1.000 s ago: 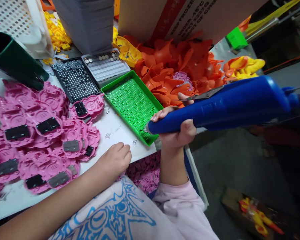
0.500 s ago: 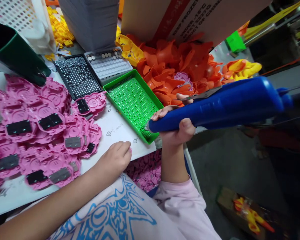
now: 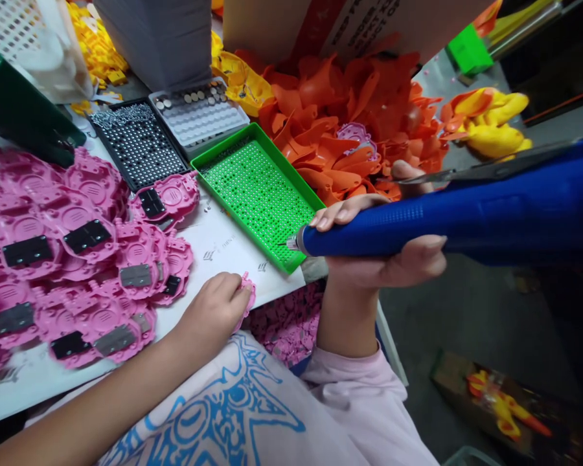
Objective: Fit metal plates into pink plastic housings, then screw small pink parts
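My right hand (image 3: 383,255) is wrapped around a blue electric screwdriver (image 3: 369,230) with a metal lever along its top. The tool lies almost level, its silver tip (image 3: 296,242) pointing left over the near corner of a green screw tray (image 3: 243,236). Rows of small screws fill the holes in that tray. Closed at the table's near edge, my left hand (image 3: 218,303) grips a pink plastic part (image 3: 247,292), mostly hidden by the fingers. To its left are heaped pink plastic housings (image 3: 102,317), many with black or grey covers screwed on.
Beyond the green tray lie a black screw tray (image 3: 138,145), a white tray of round metal pieces (image 3: 199,120) and a pile of orange plastic parts (image 3: 315,129). A carton (image 3: 282,29) stands behind them. Below the edge sits a bin of pink pieces (image 3: 286,330).
The screwdriver looks larger and nearer, with its body further right; its tip stays over the green tray's near corner. More of the pink part shows beside my left hand. The view has shifted slightly.
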The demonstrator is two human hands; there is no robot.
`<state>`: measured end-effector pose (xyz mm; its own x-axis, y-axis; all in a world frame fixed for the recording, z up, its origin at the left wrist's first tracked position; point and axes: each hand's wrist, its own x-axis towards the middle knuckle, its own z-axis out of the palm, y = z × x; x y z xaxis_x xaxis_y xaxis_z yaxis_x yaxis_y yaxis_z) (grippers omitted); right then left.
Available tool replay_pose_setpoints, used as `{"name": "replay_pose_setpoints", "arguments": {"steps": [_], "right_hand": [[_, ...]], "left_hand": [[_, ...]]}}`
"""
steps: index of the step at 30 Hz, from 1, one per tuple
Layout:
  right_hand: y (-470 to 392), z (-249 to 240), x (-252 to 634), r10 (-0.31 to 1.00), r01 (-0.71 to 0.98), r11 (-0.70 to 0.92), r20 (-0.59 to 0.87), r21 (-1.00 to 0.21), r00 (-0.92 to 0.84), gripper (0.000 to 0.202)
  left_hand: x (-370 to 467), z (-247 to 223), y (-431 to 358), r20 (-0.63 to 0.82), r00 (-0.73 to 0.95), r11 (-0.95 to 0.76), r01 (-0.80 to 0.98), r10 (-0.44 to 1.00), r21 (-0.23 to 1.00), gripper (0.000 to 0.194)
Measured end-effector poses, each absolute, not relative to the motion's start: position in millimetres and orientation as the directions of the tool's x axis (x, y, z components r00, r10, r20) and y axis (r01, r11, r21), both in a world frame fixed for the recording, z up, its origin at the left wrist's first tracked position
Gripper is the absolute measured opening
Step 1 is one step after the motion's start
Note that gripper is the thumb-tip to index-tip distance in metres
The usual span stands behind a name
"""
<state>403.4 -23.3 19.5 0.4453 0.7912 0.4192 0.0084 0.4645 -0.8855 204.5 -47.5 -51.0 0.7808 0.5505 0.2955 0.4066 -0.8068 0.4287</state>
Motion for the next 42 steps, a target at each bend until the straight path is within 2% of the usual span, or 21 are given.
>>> {"name": "replay_pose_setpoints", "arguments": {"steps": [6, 12, 18, 26, 30, 36, 42], "right_hand": [[-29.2, 24.3, 403.1, 0.759, 0.032, 0.455, 0.407, -0.89, 0.509, 0.037], [-32.2, 33.1, 404.8, 0.799, -0.035, 0.453, 0.389, -0.891, 0.458, 0.042], [-31.5, 34.5, 405.3, 0.79, -0.017, 0.476, 0.419, -0.879, 0.448, 0.034], [-32.0, 38.1, 404.6, 0.782, 0.032, 0.464, 0.426, -0.885, 0.454, 0.039], [-35.9, 36.8, 406.4, 0.787, -0.02, 0.492, 0.435, -0.87, 0.437, 0.038], [-40.7, 45.4, 404.5, 0.848, -0.126, 0.391, 0.304, -0.912, 0.434, 0.026], [-41.2, 49.7, 402.1, 0.864, -0.179, 0.382, 0.282, -0.907, 0.417, 0.026]], "left_hand": [[205.1, -52.0, -49.0, 0.274, 0.765, -0.787, 0.447, 0.582, 0.425, 0.028], [202.7, -50.2, -49.1, 0.291, 0.774, -0.803, 0.427, 0.563, 0.416, 0.023], [201.7, -50.3, -48.9, 0.264, 0.756, -0.774, 0.464, 0.599, 0.43, 0.014], [197.5, -43.1, -47.2, 0.267, 0.767, -0.788, 0.456, 0.584, 0.413, 0.023], [196.0, -42.5, -46.6, 0.252, 0.76, -0.779, 0.481, 0.599, 0.403, 0.023], [200.9, -43.3, -46.5, 0.27, 0.768, -0.797, 0.467, 0.58, 0.383, 0.024], [201.7, -43.6, -45.4, 0.283, 0.766, -0.8, 0.463, 0.578, 0.381, 0.025]]}}
